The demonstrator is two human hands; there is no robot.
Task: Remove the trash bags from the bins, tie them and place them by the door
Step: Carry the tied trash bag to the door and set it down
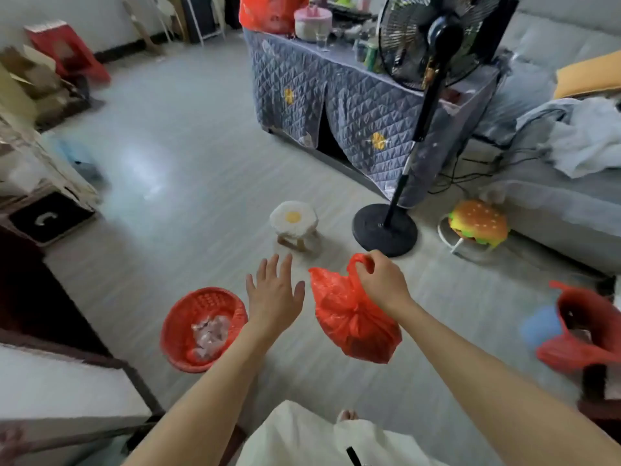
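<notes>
A right hand [381, 280] pinches the handles of a red trash bag [353, 317] held above the floor; the left hand [274, 290] hovers open-fingered beside it, near a red basket bin [201, 327], egg stool [294, 218] and fan base [384, 228].

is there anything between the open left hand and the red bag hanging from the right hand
Nothing visible. The left hand, fingers spread, hovers just beside the tied red plastic trash bag, which the right hand holds up by its handle. Only bare grey floor shows in the gap between them. The red plastic basket sits on the other side.
</notes>
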